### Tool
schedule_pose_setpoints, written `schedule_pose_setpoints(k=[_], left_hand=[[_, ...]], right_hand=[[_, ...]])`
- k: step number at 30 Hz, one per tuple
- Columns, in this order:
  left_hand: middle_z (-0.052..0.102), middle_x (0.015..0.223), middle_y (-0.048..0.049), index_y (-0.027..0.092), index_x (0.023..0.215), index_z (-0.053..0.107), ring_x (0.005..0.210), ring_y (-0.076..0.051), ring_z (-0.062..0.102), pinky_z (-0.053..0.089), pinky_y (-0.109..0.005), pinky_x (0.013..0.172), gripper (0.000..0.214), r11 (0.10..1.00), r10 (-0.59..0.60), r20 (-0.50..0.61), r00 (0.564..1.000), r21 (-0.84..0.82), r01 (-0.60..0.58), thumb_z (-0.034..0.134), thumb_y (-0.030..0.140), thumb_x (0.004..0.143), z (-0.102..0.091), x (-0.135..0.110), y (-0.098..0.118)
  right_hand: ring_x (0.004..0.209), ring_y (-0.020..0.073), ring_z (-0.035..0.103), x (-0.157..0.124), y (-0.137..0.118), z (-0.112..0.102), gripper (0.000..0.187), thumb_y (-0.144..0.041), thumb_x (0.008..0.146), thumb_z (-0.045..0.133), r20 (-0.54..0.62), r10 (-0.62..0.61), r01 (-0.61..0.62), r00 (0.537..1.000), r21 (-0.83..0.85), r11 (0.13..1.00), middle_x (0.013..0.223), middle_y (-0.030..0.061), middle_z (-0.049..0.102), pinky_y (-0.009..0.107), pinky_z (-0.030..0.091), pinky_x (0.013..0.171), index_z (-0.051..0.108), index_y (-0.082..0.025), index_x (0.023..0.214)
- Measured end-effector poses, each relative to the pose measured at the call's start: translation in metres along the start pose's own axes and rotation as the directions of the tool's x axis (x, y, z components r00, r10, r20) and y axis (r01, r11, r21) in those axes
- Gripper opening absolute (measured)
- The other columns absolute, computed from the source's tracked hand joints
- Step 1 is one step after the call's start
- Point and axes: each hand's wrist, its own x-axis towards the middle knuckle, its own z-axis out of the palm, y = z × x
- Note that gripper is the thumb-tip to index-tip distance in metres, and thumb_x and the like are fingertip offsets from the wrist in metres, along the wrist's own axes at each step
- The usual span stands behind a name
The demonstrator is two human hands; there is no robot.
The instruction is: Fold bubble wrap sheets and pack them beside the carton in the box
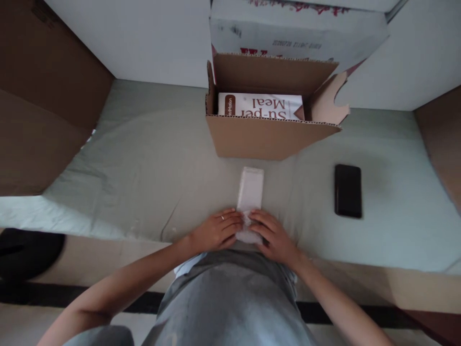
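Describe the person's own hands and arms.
The left hand wears a thin, pale ring; the right hand shows none. Both are ungloved, with bare forearms. A grey sleeve shows on the left; no right sleeve is in view.

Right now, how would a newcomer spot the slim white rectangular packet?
Find the open brown cardboard carton on the pale green cloth. Just in front of it is the slim white rectangular packet, its near end between left hand and right hand. Unlike the white box with brown lettering inside the carton, it shows no lettering.
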Motion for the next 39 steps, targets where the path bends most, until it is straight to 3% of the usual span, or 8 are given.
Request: schedule_pose_setpoints(k=[4, 8, 15, 19, 24, 27, 34, 39], left_hand=[[0.07, 0.094, -0.0076, 0.016, 0.104, 0.058, 0.09, -0.018, 0.065, 0.048, -0.04, 0.094, 0.02, 0.95, -0.291, -0.158, 0.943, -0.163, 0.266, 0.05, 0.021, 0.087, 0.004, 0.012, 0.006], [0.067, 0.083, -0.0048, 0.016, 0.101, 0.058, 0.076, -0.016, 0.063, 0.051, -0.03, 0.071, 0.02, 0.721, -0.672, -0.163, 0.722, -0.367, 0.588, 0.053, 0.025, 0.085, 0.004, 0.032, 0.01], [0.048, 0.054, 0.0082, 0.015, 0.117, 0.048, 0.051, -0.01, 0.049, 0.038, -0.021, 0.052, 0.039, 0.438, -0.842, 0.069, 0.535, -0.492, 0.752, 0.055, 0.019, 0.079, -0.013, 0.061, 0.004], [0.054, 0.058, 0.0046, 0.015, 0.12, 0.046, 0.052, -0.012, 0.052, 0.039, -0.022, 0.05, 0.036, 0.455, -0.814, 0.114, 0.57, -0.484, 0.747, 0.05, 0.025, 0.086, -0.021, 0.059, -0.001], [0.055, 0.124, -0.0145, 0.017, 0.128, 0.044, 0.117, -0.027, 0.051, 0.043, -0.042, 0.097, 0.056, 0.878, -0.456, -0.115, 0.883, -0.221, 0.424, 0.063, 0.041, 0.08, -0.032, 0.044, -0.005], [0.051, 0.131, -0.0142, 0.02, 0.136, 0.036, 0.123, -0.028, 0.046, 0.039, -0.046, 0.102, 0.065, 0.938, -0.304, -0.004, 0.953, -0.177, 0.299, 0.064, 0.04, 0.081, -0.027, 0.039, -0.01], [0.064, 0.102, -0.0122, 0.012, 0.127, 0.047, 0.09, -0.021, 0.061, 0.05, -0.036, 0.082, 0.044, 0.753, -0.633, -0.144, 0.76, -0.339, 0.564, 0.052, 0.032, 0.087, -0.011, 0.049, -0.018], [0.062, 0.071, -0.0017, 0.008, 0.135, 0.038, 0.063, -0.015, 0.058, 0.047, -0.027, 0.063, 0.056, 0.582, -0.792, -0.02, 0.61, -0.325, 0.746, 0.052, 0.028, 0.084, -0.023, 0.073, -0.025]], right_hand=[[0.104, 0.02, 0.06, 0.004, 0.001, 0.003, 0.036, -0.02, 0.088, 0.051, -0.211, 0.21, -0.196, 0.955, 0.083, 0.977, 0.109, 0.01, 0.062, 0.04, 0.053, 0.088, 0.047, -0.023, 0.124], [0.109, 0.024, 0.056, 0.012, 0.001, 0.002, 0.052, -0.023, 0.086, 0.057, -0.416, 0.153, -0.201, 0.896, -0.074, 0.977, 0.117, 0.0132, 0.057, 0.045, 0.052, 0.089, 0.037, -0.025, 0.134], [0.13, 0.0295, 0.038, 0.021, 0.003, -0.003, 0.048, -0.021, 0.085, 0.055, -0.062, 0.032, -0.056, 0.998, -0.45, 0.891, 0.133, 0.0124, 0.051, 0.05, 0.04, 0.102, 0.044, -0.018, 0.132], [0.121, 0.0282, 0.046, 0.031, 0.01, -0.006, 0.046, -0.017, 0.083, 0.052, -0.009, 0.07, -0.068, 0.997, -0.383, 0.921, 0.125, 0.0123, 0.058, 0.05, 0.04, 0.102, 0.047, -0.015, 0.129], [0.107, 0.0258, 0.054, 0.043, 0.015, -0.025, 0.046, -0.018, 0.079, 0.055, -0.046, 0.091, -0.098, 0.995, -0.164, 0.982, 0.111, 0.0105, 0.062, 0.047, 0.046, 0.093, 0.048, -0.019, 0.124], [0.105, 0.0257, 0.056, 0.05, 0.017, -0.035, 0.046, -0.021, 0.08, 0.055, -0.012, 0.145, -0.146, 0.989, -0.065, 0.987, 0.112, 0.0099, 0.062, 0.047, 0.047, 0.09, 0.047, -0.023, 0.125], [0.118, 0.0274, 0.05, 0.058, 0.022, -0.038, 0.044, -0.029, 0.088, 0.052, -0.236, 0.077, -0.113, 0.969, -0.146, 0.983, 0.125, 0.0116, 0.056, 0.05, 0.043, 0.097, 0.042, -0.025, 0.131], [0.132, 0.0297, 0.038, 0.055, 0.021, -0.028, 0.05, -0.027, 0.088, 0.052, -0.084, -0.03, 0.001, 0.996, -0.327, 0.945, 0.139, 0.0117, 0.047, 0.053, 0.039, 0.103, 0.039, -0.023, 0.137]])
